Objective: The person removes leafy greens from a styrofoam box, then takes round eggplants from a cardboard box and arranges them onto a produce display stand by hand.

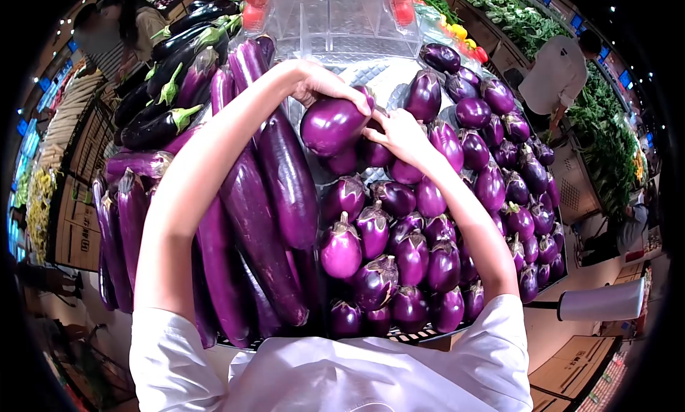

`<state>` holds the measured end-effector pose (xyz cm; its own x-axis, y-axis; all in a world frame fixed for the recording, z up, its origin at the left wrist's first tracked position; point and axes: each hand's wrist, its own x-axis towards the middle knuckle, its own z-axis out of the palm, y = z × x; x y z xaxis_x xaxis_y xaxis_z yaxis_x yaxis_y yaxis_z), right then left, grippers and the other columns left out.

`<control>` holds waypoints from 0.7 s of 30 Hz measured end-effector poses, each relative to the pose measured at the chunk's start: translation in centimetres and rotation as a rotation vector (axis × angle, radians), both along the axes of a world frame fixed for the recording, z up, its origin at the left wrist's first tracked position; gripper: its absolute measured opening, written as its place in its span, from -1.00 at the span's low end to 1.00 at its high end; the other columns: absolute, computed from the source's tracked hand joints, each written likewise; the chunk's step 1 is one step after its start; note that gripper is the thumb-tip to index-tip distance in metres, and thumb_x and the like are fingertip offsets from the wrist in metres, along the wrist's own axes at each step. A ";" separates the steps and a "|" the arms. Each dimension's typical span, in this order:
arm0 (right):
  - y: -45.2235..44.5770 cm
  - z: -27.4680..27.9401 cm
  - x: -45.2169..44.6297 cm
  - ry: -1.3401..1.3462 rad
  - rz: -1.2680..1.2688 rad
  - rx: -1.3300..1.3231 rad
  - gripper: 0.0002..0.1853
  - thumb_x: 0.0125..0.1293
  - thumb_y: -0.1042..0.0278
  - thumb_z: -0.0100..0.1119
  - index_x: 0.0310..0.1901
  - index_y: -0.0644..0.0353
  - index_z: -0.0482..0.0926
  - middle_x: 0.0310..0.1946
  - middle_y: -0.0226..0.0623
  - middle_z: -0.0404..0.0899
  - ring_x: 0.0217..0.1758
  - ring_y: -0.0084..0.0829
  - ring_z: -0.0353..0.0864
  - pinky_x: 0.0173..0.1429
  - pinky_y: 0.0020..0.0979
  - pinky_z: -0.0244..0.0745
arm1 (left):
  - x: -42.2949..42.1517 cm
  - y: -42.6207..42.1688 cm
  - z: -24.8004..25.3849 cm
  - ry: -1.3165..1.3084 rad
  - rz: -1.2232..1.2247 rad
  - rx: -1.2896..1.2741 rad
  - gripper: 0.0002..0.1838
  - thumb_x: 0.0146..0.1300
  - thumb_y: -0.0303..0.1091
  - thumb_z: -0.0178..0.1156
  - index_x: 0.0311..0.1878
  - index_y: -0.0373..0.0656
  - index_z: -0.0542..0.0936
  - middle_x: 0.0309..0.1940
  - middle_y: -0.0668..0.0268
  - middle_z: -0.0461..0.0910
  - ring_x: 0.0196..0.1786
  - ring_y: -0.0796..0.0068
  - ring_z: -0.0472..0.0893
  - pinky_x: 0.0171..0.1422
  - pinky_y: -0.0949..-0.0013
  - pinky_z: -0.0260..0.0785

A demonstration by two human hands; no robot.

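Note:
A large round purple eggplant (pixel 332 126) is held near the top middle of the display. My left hand (pixel 325 87) is wrapped over its upper side, with the fingers partly hidden. My right hand (pixel 396 133) is beside its right end, the fingers bent toward the stem and close to my left hand's fingertips; whether they grip anything is hard to make out. Long purple eggplants (pixel 289 176) lie under and beside my left forearm. Small round eggplants (pixel 373 230) fill the area below and right of my hands.
Darker eggplants (pixel 207 37) are piled at the upper left. A clear plastic divider (pixel 335 23) stands beyond my hands, with red produce (pixel 253 5) beside it. People stand at the upper left and at the right (pixel 555 76). A grey cylinder (pixel 601 300) juts in at the lower right.

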<state>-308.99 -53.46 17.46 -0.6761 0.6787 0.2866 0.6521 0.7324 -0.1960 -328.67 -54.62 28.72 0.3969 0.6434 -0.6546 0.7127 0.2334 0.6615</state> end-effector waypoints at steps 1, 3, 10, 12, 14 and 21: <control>0.2 -0.2 0.1 0.056 0.045 -0.050 -0.38 0.11 -0.21 0.05 0.10 0.04 0.38 -0.28 0.09 0.51 -0.09 0.02 0.46 0.11 -0.09 0.23 | -0.4 -0.1 -0.3 -0.081 0.067 0.035 -0.38 -0.02 0.04 0.27 0.02 -0.19 0.44 -0.18 0.30 0.57 -0.26 0.58 0.59 -0.21 0.56 0.47; -0.5 -0.5 0.4 0.138 0.113 -0.020 -0.27 0.03 -0.21 0.15 0.17 0.07 0.31 -0.18 0.09 0.49 -0.04 0.03 0.44 0.13 -0.10 0.24 | -1.3 -0.5 -0.9 -0.271 0.219 0.066 -0.41 0.03 -0.02 0.28 0.02 -0.23 0.41 -0.13 0.24 0.55 -0.23 0.51 0.60 -0.14 0.49 0.51; -1.3 2.3 0.9 0.039 0.087 -0.124 -0.20 -0.18 -0.16 0.29 0.16 -0.05 0.32 -0.31 0.06 0.51 -0.11 0.02 0.47 0.10 -0.14 0.27 | -1.7 -0.2 0.5 -0.634 0.560 0.236 -0.55 0.05 -0.15 0.31 -0.08 -0.24 0.46 -0.29 0.31 0.58 -0.27 0.54 0.60 -0.05 0.35 0.51; -1.4 2.7 0.8 0.372 0.018 -0.111 -0.21 -0.20 -0.08 0.34 0.14 -0.01 0.34 -0.30 0.00 0.53 -0.13 -0.09 0.53 0.05 -0.24 0.36 | -1.5 0.3 0.5 -0.600 0.598 0.389 -0.52 0.03 -0.14 0.32 -0.07 -0.23 0.46 -0.26 0.30 0.58 -0.24 0.52 0.60 -0.04 0.33 0.50; -1.4 4.1 1.6 0.677 -0.081 -0.171 -0.22 -0.16 -0.02 0.35 0.15 0.04 0.32 -0.14 -0.02 0.51 0.00 -0.18 0.50 0.14 -0.29 0.32 | -1.3 0.8 0.1 -0.644 0.591 0.430 -0.47 0.01 -0.13 0.33 -0.02 -0.23 0.43 -0.20 0.27 0.56 -0.17 0.49 0.59 0.02 0.29 0.47; -0.2 6.0 4.3 1.344 -0.066 -0.664 -0.36 0.04 0.29 0.25 0.20 0.10 0.25 -0.07 -0.25 0.38 -0.02 -0.46 0.40 0.09 -0.45 0.33 | 2.9 0.7 -2.0 -0.380 0.611 0.491 -0.18 -0.13 0.06 0.38 0.14 -0.23 0.35 0.02 0.16 0.44 0.09 0.35 0.42 0.10 0.23 0.33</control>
<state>-304.68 -53.68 23.49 -0.1297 0.9487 0.2883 -0.2522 0.2496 -0.9349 -325.77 -53.96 26.67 0.0254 0.9898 -0.1403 0.2661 0.1286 0.9553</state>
